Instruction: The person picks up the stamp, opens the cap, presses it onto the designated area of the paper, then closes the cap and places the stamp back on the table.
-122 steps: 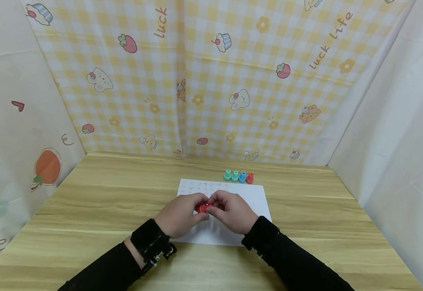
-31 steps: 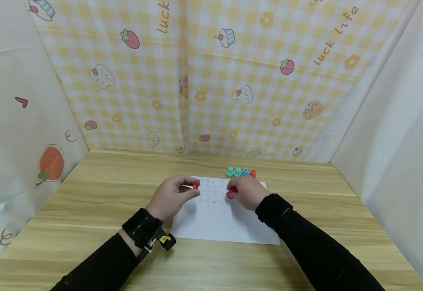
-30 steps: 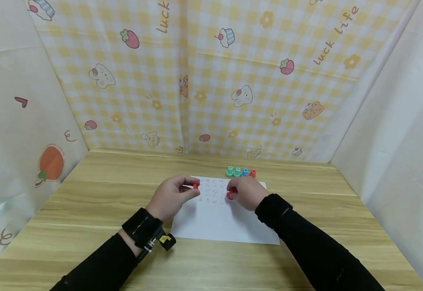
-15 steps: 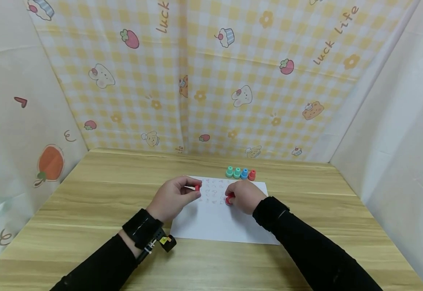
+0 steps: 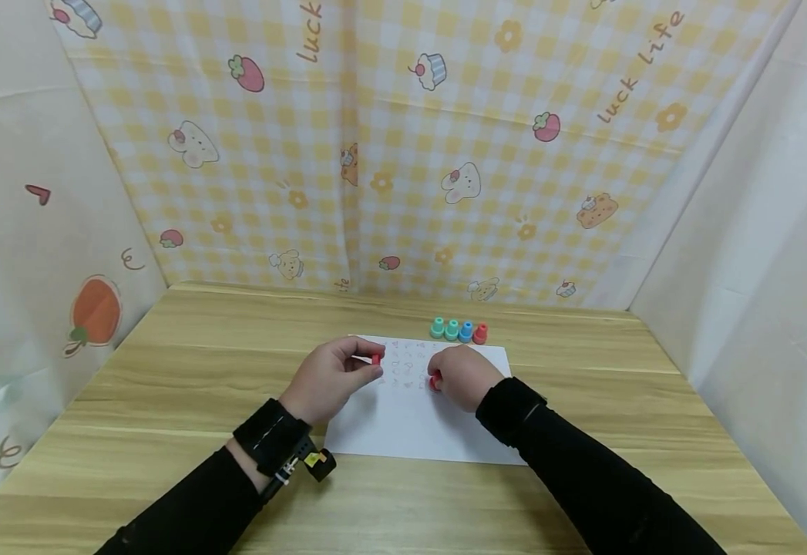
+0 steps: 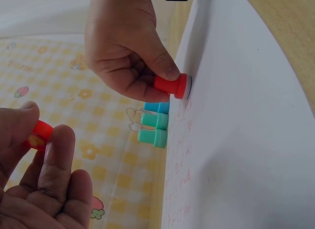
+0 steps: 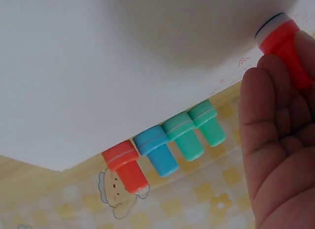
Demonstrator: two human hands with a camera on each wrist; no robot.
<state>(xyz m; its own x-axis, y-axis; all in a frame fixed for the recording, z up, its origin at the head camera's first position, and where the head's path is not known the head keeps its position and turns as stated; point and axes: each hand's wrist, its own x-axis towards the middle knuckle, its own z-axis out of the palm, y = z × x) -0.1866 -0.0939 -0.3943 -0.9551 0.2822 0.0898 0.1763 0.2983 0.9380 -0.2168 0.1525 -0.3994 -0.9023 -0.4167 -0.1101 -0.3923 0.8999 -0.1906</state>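
In the head view my left hand (image 5: 327, 378) pinches a small red cap (image 5: 376, 359) over the left part of the white paper (image 5: 410, 432). The left wrist view shows the cap's hollow side (image 6: 37, 141) between thumb and fingers. My right hand (image 5: 469, 378) grips a red toy stamp (image 5: 435, 382) by its handle, face down at the paper. Its uncapped pale end with a dark rim (image 7: 271, 27) shows in the right wrist view. Whether it touches the paper, I cannot tell. Rows of small red prints (image 5: 403, 362) cover the paper's upper part.
Behind the paper stand several capped stamps in a row: two green stamps (image 5: 445, 329), a blue stamp (image 5: 465, 332) and a red stamp (image 5: 481, 334). The wooden table (image 5: 202, 401) reaches back to a yellow checked cloth (image 5: 403, 154).
Both hands were together at the red stamp; now they are apart, with the cap in the left. During the last second the right hand shifted slightly nearer and leftward; the left barely moved.
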